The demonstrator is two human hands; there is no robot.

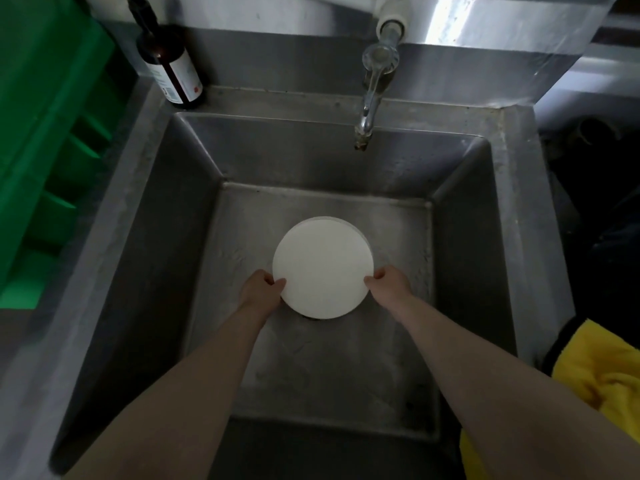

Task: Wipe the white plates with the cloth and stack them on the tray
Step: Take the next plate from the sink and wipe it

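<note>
Forearms reach into sink (460, 271) | left hand (260, 289), right hand (390, 283) pinch plate (322, 268) rim, likely lifting | cloth (599, 368) waits right

The sink (180, 209) is made of brushed metal, dull and streaked on its floor, with brighter reflections seen on the steel splashback (485, 26). The tap (372, 95) is finished in shiny chrome, and the white plate (322, 268) is given a smooth, matt look. The crate (45, 133) is moulded in green plastic, the brown bottle (173, 69) is glossy with a paper label, and the yellow cloth (599, 379) is soft and fuzzy.
</note>
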